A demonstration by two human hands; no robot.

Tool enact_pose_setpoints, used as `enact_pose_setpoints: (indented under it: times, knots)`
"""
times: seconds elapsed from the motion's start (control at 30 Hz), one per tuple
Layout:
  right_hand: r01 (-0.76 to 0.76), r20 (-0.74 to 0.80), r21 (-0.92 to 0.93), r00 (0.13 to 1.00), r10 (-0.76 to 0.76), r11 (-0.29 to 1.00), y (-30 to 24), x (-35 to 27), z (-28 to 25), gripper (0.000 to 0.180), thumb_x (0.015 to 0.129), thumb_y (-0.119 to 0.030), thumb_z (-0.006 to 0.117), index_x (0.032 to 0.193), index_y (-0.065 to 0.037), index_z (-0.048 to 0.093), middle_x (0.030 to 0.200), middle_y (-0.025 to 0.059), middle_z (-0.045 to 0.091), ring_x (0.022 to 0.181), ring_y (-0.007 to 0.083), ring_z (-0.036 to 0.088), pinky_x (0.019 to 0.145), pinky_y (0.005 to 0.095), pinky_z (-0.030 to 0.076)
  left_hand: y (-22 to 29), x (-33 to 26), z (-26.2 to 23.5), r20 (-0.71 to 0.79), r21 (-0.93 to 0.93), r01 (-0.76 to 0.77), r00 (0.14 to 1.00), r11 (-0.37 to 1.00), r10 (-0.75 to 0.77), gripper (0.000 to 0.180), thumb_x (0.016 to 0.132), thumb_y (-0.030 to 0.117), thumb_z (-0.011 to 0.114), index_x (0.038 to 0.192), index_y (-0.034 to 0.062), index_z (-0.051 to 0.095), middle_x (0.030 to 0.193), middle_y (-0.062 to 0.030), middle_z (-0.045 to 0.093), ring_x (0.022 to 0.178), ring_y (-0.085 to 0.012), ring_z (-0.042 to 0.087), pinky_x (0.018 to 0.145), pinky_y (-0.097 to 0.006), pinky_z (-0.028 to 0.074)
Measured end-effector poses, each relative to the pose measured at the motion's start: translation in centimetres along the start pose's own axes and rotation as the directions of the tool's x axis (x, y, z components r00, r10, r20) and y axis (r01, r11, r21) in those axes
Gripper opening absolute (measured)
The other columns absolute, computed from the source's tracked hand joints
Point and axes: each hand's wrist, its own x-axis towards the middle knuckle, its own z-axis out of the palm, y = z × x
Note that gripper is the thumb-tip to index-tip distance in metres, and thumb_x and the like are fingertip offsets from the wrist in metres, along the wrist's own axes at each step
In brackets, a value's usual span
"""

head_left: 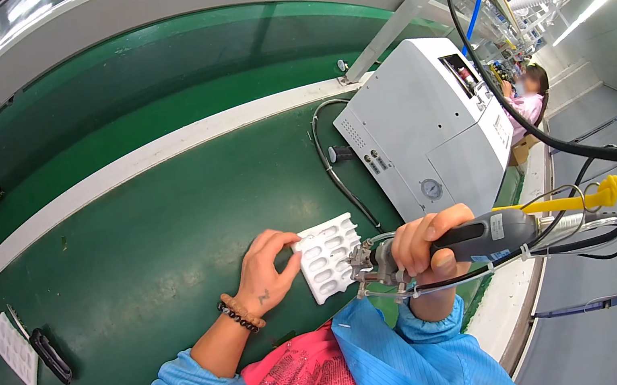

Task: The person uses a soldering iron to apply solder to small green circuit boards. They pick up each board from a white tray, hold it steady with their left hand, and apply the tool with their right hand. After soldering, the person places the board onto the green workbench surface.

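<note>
A white molded tray (321, 249) with rows of oval recesses lies on the green bench in front of me. My left hand (263, 272) grips its left edge between thumb and fingers. Wrapped around a dark grey powered screwdriver (487, 234) is my right hand (432, 241). The tool is tilted almost level, and its metal nose (365, 262) reaches over the tray's right side. Whether the tip touches the tray cannot be made out. Cables and a clear tube run along the tool to its rear.
A grey-white machine box (430, 139) with a gauge stands beyond the tray, with a black hose (325, 157) beside it. Another white tray (17, 353) and a black case (50, 355) lie far left. Yellow cord (610, 191) hangs at the right. Someone in pink (527, 107) sits farther off.
</note>
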Motion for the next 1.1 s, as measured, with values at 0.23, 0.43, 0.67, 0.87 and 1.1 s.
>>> enact_pose_setpoints:
  times: [0.23,0.43,0.67,0.87,1.1]
  knots:
    - [-0.005,-0.014,-0.016,1.0,0.004,1.0,0.3,-0.2,0.3,0.041,0.085,-0.025,0.08,0.097,-0.001,0.049,0.059,0.0071,0.054,0.049,0.0166,0.052,0.047,0.0297,0.045,-1.5,-0.3,-0.4,0.075,-0.482,0.41,0.9,0.775,-0.429,0.013,0.097,0.01,0.062,0.101,-0.001,0.067,0.088,-0.0034,0.068,0.081,-0.0098,0.062,0.078,-0.027,0.05]
    - [-0.008,-0.041,-0.012,0.999,0.008,1.0,0.6,-0.6,0.6,0.041,0.085,-0.025,0.08,0.097,-0.001,0.05,0.059,0.0069,0.054,0.049,0.0162,0.052,0.046,0.0291,0.045,-2.2,0.6,-1.8,0.097,-0.706,0.416,0.859,0.573,-0.503,0.022,0.103,0.019,0.054,0.102,-0.0007,0.064,0.083,-0.0028,0.063,0.082,-0.0121,0.06,0.08,-0.029,0.049]
    - [-0.005,-0.022,-0.001,1.0,0.005,1.0,0.6,-0.4,0.4,0.039,0.085,-0.024,0.08,0.097,-0.001,0.05,0.059,0.0069,0.055,0.049,0.016,0.052,0.047,0.0295,0.044,-2.4,0.4,-1.6,0.074,-0.719,0.363,0.888,0.593,-0.454,0.014,0.1,0.014,0.057,0.099,0.0011,0.063,0.097,-0.0061,0.064,0.089,-0.0134,0.061,0.083,-0.031,0.05]
    - [-0.014,-0.042,-0.005,0.999,0.014,1.0,0.7,-0.5,0.5,0.038,0.085,-0.022,0.08,0.097,-0.001,0.05,0.059,0.0072,0.055,0.049,0.0162,0.052,0.046,0.03,0.044,-2.3,0.4,-1.7,0.078,-0.712,0.344,0.905,0.612,-0.417,0.008,0.095,0.007,0.061,0.099,0.0002,0.063,0.107,-0.0087,0.063,0.094,-0.0142,0.06,0.084,-0.031,0.051]
    - [-0.01,-0.034,0.0,0.999,0.01,1.0,0.7,-0.5,0.4,0.037,0.085,-0.02,0.079,0.096,-0.001,0.05,0.059,0.0076,0.055,0.048,0.0165,0.052,0.046,0.0297,0.044,-2.4,0.3,-1.6,0.066,-0.715,0.328,0.911,0.618,-0.408,0.006,0.091,0.0,0.063,0.097,0.0007,0.062,0.111,-0.0091,0.061,0.094,-0.0136,0.06,0.083,-0.03,0.051]
